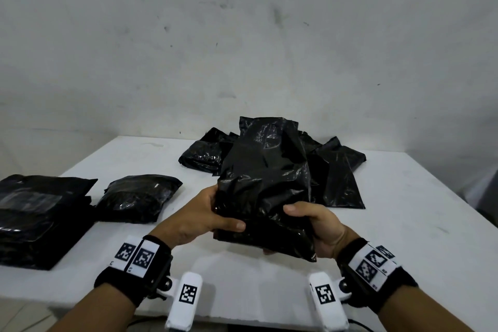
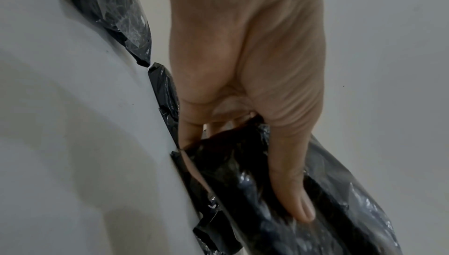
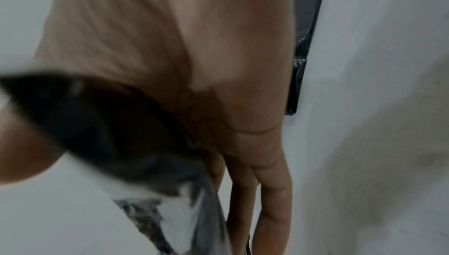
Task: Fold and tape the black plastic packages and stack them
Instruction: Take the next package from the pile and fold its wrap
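Observation:
A black plastic package (image 1: 265,183) is held upright above the white table (image 1: 390,224), its loose top end pointing away from me. My left hand (image 1: 213,217) grips its lower left side, thumb across the front. My right hand (image 1: 315,226) grips the lower right side, thumb on top and fingers underneath. In the left wrist view the left hand (image 2: 245,144) has its thumb pressed on the package (image 2: 279,192). The right wrist view is blurred; the right hand (image 3: 218,105) holds the package (image 3: 102,124).
A pile of loose black packages (image 1: 336,170) lies at the back of the table. A folded package (image 1: 140,197) rests at the left, beside a stack of taped packages (image 1: 40,218) at the table's left edge. A grey wall (image 1: 242,35) stands behind.

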### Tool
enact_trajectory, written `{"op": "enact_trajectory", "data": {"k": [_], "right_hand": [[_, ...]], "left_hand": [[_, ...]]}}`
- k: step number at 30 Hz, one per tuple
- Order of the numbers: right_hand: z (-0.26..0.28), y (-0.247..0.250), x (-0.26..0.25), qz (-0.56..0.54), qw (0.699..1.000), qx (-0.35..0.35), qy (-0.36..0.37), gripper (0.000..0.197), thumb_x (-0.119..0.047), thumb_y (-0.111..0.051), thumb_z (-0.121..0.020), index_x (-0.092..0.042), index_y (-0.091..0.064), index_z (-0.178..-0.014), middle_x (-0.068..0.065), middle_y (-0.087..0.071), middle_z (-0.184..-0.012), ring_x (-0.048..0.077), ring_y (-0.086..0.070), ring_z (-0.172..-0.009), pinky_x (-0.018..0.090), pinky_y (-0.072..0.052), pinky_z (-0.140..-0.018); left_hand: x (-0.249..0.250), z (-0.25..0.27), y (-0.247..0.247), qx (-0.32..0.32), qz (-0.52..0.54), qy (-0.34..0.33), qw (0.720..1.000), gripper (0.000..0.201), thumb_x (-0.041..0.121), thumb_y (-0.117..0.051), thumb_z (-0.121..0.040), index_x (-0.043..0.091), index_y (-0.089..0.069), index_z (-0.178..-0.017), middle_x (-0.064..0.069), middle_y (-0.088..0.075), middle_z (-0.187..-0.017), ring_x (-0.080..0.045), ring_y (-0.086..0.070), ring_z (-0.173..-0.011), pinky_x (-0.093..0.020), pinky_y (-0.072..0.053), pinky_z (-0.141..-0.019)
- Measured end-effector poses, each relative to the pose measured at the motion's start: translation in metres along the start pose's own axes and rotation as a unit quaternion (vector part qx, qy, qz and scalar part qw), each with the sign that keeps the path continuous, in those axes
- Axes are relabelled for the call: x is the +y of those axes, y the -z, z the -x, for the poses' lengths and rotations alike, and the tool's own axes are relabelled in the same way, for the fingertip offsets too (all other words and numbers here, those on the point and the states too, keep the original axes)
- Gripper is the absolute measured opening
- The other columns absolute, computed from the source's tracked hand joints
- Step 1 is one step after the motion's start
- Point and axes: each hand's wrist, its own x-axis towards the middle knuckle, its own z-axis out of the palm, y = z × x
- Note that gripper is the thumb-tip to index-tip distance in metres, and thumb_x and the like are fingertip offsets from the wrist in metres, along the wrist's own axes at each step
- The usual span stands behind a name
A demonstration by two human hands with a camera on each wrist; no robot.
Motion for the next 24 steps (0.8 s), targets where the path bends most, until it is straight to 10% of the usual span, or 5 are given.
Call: {"op": "enact_trajectory", "data": {"k": [7, 20, 24], "right_hand": [[0.004, 0.006, -0.005, 0.016, 1.0, -0.001, -0.012, 0.07, -0.021, -0.093, -0.056, 0.006, -0.071, -0.116, 0.023, -0.071, -0.112, 0.032, -0.071, -0.096, 0.05, -0.052, -0.096], [-0.003, 0.008, 0.011, 0.077, 0.995, 0.07, -0.01, 0.035, 0.002, -0.064, -0.074, 0.001, -0.073, -0.108, 0.018, -0.073, -0.105, 0.025, -0.072, -0.093, 0.029, -0.058, -0.078], [-0.005, 0.009, 0.013, 0.071, 0.994, 0.078, -0.011, 0.034, 0.01, -0.061, -0.083, -0.001, -0.071, -0.113, 0.02, -0.072, -0.106, 0.029, -0.071, -0.093, 0.041, -0.06, -0.084]], "left_hand": [[0.005, 0.003, 0.003, -0.022, -0.015, -0.017, 1.0, 0.08, 0.003, -0.092, -0.065, 0.025, -0.055, -0.133, -0.008, -0.07, -0.127, -0.029, -0.064, -0.122, -0.051, -0.053, -0.099], [0.0, 0.012, -0.008, -0.012, -0.017, -0.025, 0.999, 0.081, 0.004, -0.094, -0.063, 0.024, -0.055, -0.132, 0.004, -0.071, -0.125, -0.013, -0.066, -0.119, -0.028, -0.055, -0.09], [0.002, 0.008, -0.013, 0.075, 0.01, -0.065, 0.995, 0.067, 0.009, -0.091, -0.064, 0.02, -0.061, -0.123, 0.003, -0.075, -0.114, -0.015, -0.07, -0.111, -0.025, -0.056, -0.088]]}}
